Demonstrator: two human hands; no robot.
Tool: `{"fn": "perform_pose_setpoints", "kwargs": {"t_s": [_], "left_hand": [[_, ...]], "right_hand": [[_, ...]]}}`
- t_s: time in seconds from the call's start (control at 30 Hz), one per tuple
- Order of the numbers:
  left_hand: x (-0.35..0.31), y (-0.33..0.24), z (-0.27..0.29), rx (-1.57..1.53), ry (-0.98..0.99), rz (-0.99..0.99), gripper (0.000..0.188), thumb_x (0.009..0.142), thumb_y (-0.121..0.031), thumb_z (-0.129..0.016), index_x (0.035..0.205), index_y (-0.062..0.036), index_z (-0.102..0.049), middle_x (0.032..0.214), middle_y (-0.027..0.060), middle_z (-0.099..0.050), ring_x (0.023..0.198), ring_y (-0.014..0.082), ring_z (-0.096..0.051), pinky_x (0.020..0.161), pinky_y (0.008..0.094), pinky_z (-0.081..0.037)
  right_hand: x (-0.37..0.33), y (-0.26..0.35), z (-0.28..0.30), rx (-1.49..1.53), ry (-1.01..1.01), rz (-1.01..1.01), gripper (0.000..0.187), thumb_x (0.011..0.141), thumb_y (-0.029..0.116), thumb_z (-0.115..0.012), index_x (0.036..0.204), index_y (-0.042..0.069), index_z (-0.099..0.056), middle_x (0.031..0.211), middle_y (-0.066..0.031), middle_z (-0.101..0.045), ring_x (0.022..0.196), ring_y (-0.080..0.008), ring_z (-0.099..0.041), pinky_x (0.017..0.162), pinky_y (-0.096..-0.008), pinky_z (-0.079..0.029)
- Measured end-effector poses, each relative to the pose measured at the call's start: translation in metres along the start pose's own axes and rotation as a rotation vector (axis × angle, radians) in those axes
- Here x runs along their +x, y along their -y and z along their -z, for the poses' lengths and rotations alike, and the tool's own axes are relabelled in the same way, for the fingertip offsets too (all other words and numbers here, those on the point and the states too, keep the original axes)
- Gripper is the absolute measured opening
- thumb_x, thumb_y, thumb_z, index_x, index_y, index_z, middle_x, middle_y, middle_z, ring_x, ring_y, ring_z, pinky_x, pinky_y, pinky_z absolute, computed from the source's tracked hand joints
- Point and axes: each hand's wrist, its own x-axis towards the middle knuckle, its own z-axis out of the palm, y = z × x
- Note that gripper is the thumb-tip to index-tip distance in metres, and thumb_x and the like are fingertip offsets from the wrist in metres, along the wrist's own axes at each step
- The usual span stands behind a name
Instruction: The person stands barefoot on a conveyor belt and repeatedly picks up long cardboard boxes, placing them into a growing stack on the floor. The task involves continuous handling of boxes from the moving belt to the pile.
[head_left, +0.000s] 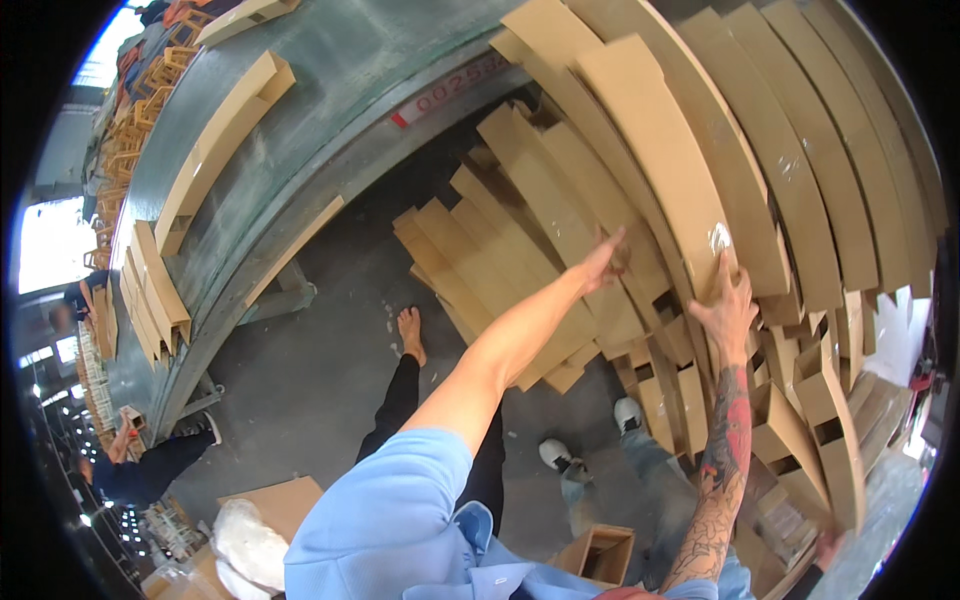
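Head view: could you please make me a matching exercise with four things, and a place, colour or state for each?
1. left hand
2. right hand
3. sleeve
4. bare foot

A. on the grey floor
B. fingers against a long cardboard box
C. light blue
D. at the end of the forearm without visible tattoos

Pairs: 1-D, 2-B, 3-C, 4-A

This view comes from the left camera on your own head. It looks down past your light blue shirt (375,510). It is close to your left hand (603,264) and right hand (729,308), both right of the long metal workbench (335,70). It is so wide that the workbench bends, and wooden frames (128,140) show far off, left of it.
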Motion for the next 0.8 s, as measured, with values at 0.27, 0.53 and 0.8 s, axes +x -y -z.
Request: {"fn": "perform_pose_setpoints", "kwargs": {"t_s": [0.27,0.53,0.8], "left_hand": [[0.006,-0.061,-0.015,0.330,-0.555,-0.478,0.094,0.095,-0.062,-0.051,0.154,0.0051,-0.020,0.162,0.0242,-0.019,0.149,0.0363,-0.025,0.122,0.0424,-0.020],[0.080,-0.254,0.045,0.127,-0.362,-0.747,0.102,0.085,-0.057,-0.067,0.151,0.0004,-0.016,0.147,0.0199,-0.040,0.137,0.0313,-0.041,0.111,0.0440,-0.035],[0.074,-0.202,0.052,-0.032,-0.427,-0.470,0.093,0.096,-0.074,-0.025,0.154,-0.0012,-0.025,0.158,0.0140,-0.033,0.144,0.0300,-0.033,0.117,0.0501,-0.028]], "right_hand": [[-0.017,-0.047,0.023,0.152,0.024,0.026,0.113,0.058,0.020,-0.085,0.156,0.030,-0.031,0.147,-0.0259,-0.036,0.135,-0.0433,-0.039,0.109,-0.0516,-0.042],[-0.023,-0.031,0.019,0.212,-0.010,0.076,0.107,0.058,0.025,-0.084,0.154,0.027,-0.037,0.146,-0.0251,-0.038,0.135,-0.0424,-0.038,0.108,-0.0520,-0.039],[-0.019,-0.017,0.019,0.136,-0.064,0.118,0.105,0.060,0.030,-0.087,0.153,0.030,-0.039,0.146,-0.0224,-0.039,0.135,-0.0390,-0.038,0.105,-0.0519,-0.039]]}}
